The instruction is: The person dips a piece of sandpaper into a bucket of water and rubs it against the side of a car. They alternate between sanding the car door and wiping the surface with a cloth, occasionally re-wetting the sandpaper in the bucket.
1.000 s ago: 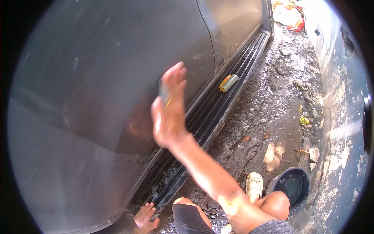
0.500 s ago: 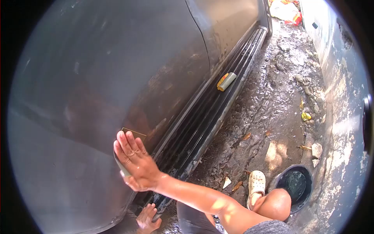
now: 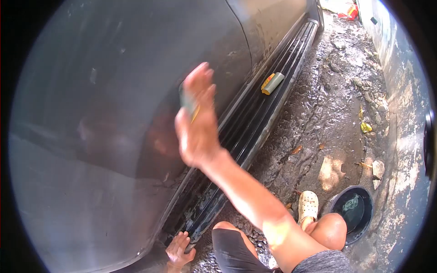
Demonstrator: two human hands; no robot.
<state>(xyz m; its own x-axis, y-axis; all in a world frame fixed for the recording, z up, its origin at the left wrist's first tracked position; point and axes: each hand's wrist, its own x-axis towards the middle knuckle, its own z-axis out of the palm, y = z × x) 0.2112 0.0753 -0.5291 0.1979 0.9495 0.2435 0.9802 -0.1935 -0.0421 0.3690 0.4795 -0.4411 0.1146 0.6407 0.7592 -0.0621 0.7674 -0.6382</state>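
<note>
My right hand, blurred by motion, is against or just over the dark grey car door. Between its thumb and fingers is a thin flat grey-green piece with a yellow edge, possibly sandpaper; most of it is hidden by the hand. Low in the view, my left hand rests on the near end of the black running board, thumb apart from the fingers, with nothing seen in it. A grey rolled or folded piece with a yellow printed side lies further along the board.
A dark bucket with liquid stands beside my right knee and a beige clog. Wet, muddy ground with stones and leaves runs between the car and a peeling wall. Red-and-white litter lies at the far end.
My right hand has moved up and to the right across the door with the flat piece, turning more upright. My left hand stays at the board's end. The view has shifted slightly.
</note>
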